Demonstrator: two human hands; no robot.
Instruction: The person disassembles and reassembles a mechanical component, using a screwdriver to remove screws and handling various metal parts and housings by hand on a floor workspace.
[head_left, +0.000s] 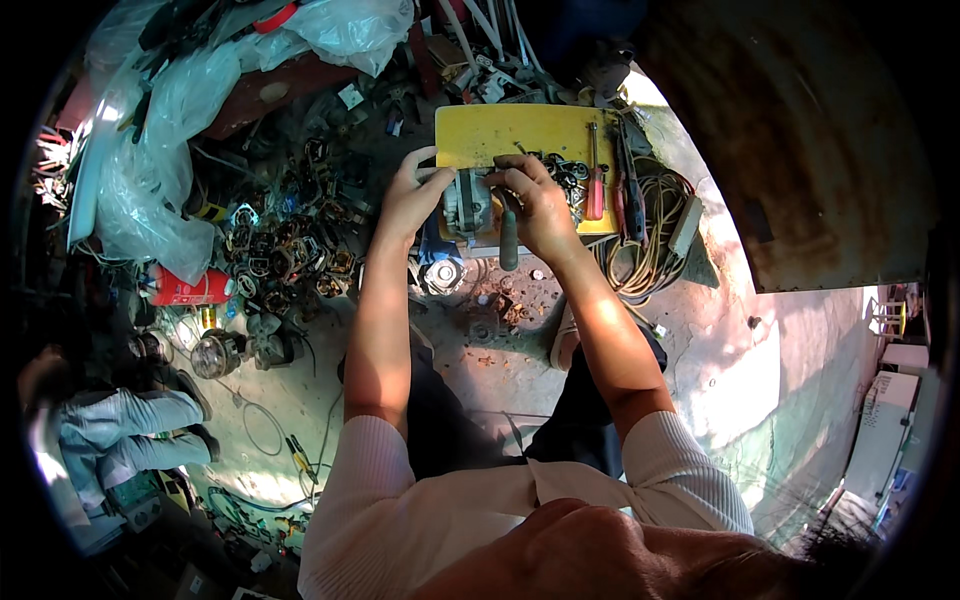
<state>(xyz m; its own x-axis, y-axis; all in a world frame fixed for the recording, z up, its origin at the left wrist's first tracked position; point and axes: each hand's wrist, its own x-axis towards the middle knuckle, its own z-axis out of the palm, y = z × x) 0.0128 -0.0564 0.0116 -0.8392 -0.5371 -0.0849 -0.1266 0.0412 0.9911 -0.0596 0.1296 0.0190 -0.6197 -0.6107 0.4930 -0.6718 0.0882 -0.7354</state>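
Note:
A grey, block-like metal part (463,206) with ribbed sides rests at the near left of a yellow board (480,125). My left hand (411,198) grips its left side, the thumb along the top edge and the other fingers partly hidden behind it. At the part's right side, my right hand (541,208) is closed with bent fingers round the upper end of a tool with a dark grey-green handle (509,242). That handle points down toward me; the tool's working end is hidden by the fingers. Small dark ring-shaped parts (570,178) lie on the board beside my right hand.
On the board's right lie a red-handled screwdriver (596,190) and a long dark tool (628,185). A cable coil (660,230) sits beyond. Heaped metal parts (290,250), a red container (190,287) and plastic sheeting (165,190) fill the left. Another person's legs (140,430) show lower left.

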